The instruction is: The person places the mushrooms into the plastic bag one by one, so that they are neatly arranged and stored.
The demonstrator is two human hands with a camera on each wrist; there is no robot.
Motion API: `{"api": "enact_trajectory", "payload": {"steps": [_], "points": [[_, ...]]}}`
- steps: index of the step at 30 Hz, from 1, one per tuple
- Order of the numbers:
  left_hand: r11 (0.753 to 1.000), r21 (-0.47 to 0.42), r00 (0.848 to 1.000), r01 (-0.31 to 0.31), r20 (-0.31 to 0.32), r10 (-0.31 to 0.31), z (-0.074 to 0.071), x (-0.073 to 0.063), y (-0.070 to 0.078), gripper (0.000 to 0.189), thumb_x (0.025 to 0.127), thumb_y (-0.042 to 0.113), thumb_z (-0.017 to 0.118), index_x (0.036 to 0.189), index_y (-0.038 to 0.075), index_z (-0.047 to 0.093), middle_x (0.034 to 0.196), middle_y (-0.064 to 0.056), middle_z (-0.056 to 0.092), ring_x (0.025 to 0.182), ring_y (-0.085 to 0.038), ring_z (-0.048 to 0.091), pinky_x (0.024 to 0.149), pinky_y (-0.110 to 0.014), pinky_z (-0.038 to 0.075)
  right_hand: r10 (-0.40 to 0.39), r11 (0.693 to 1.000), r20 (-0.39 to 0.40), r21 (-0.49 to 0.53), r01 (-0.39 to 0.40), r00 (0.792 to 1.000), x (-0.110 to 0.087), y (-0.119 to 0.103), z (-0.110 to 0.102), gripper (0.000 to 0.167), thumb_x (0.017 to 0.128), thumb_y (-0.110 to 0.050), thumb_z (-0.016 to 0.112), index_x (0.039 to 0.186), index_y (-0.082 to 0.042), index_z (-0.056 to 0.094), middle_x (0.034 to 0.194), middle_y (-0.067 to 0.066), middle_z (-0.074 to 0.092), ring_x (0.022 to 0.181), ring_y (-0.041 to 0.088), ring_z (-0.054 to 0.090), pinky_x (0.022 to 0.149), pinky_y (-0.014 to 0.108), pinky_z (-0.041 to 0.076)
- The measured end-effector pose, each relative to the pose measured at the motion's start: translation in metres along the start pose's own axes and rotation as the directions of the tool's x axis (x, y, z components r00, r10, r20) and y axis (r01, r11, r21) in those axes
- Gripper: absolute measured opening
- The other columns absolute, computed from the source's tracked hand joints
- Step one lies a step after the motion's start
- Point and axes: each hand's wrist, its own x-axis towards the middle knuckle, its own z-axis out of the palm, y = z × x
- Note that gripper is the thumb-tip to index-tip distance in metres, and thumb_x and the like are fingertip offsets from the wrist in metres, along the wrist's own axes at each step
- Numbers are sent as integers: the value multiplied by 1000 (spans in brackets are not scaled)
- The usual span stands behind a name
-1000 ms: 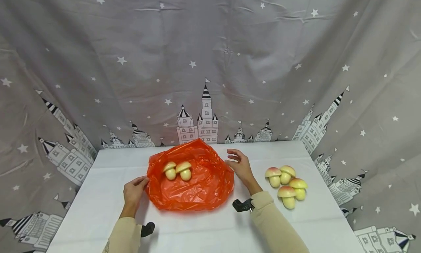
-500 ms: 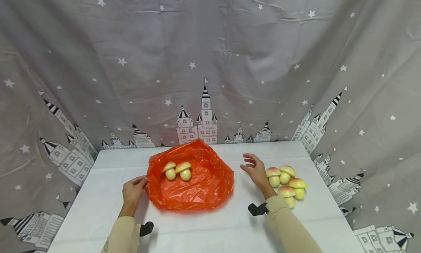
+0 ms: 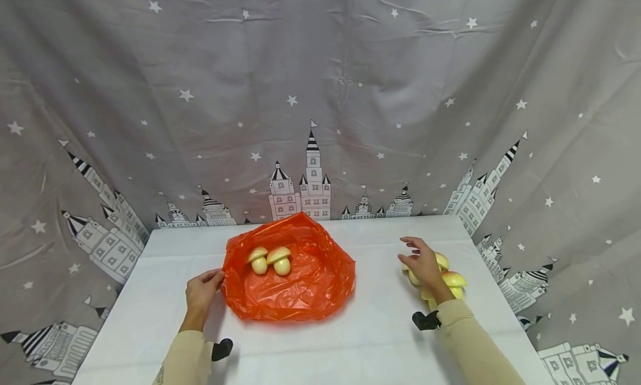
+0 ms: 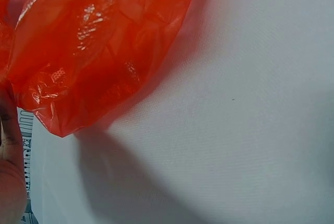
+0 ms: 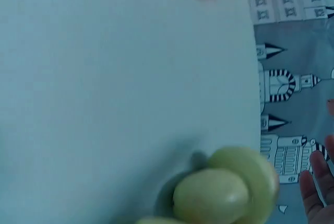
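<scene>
A red plastic bag (image 3: 310,296) lies spread with its mouth facing up, and two toy mushrooms (image 3: 281,265) rest inside it. At the bag's left rim, my left hand (image 3: 202,290) pinches the film between thumb and fingers; the left wrist view shows the gathered bag edge (image 4: 62,114) by the fingertips. Over a cluster of several yellow toy mushrooms (image 3: 454,282) on the right, my right hand (image 3: 424,265) hovers with spread, slightly bent fingers and holds nothing. It hides part of the cluster. In the right wrist view, a mushroom (image 5: 211,195) sits below the fingers.
Both the bag and the cluster lie on a white-covered table (image 3: 370,340). Behind it hangs a grey curtain (image 3: 320,68) printed with castles and stars. A black wrist mount (image 3: 427,320) sticks out from the right sleeve, another mount (image 3: 222,349) from the left.
My right hand has left the bag's right side and travelled right, over the mushroom cluster. The left hand still grips the bag's left rim, and the bag has kept its shape.
</scene>
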Motion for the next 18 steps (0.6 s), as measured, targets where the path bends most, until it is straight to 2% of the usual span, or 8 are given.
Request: {"api": "enact_trajectory", "payload": {"steps": [4,8,13,18], "points": [[1000,-4,1000,4,1,-4,0,1,0,38,100,22,54,125,-5,59,124,-24,58,92,-14,60,66,-4,46,-29,997,-11,-68,28,1000,1,9,-14,44,83,4,70,125,4,56,126,25,54,117,42,48,97,54,41],[1000,-16,1000,-10,-7,10,0,1,-1,37,99,20,55,124,-7,59,121,-25,60,91,-16,62,76,-14,52,-17,992,-63,-130,9,998,1,17,-31,42,84,1,69,124,4,56,126,26,54,116,41,48,98,53,38],[999,-40,1000,13,-23,-14,3,4,-1,36,97,20,58,122,-5,62,114,-18,65,91,-15,63,84,-24,54,68,986,-85,-147,-80,994,-2,26,-52,42,89,-3,63,129,5,52,131,30,48,122,45,41,102,58,34],[999,-31,1000,10,-18,-11,2,3,-1,37,98,22,57,123,-6,61,117,-22,62,100,-27,61,92,-35,52,185,970,-58,-152,-192,981,-4,33,-64,45,93,-8,61,134,3,47,138,29,43,131,46,33,106,59,30]]}}
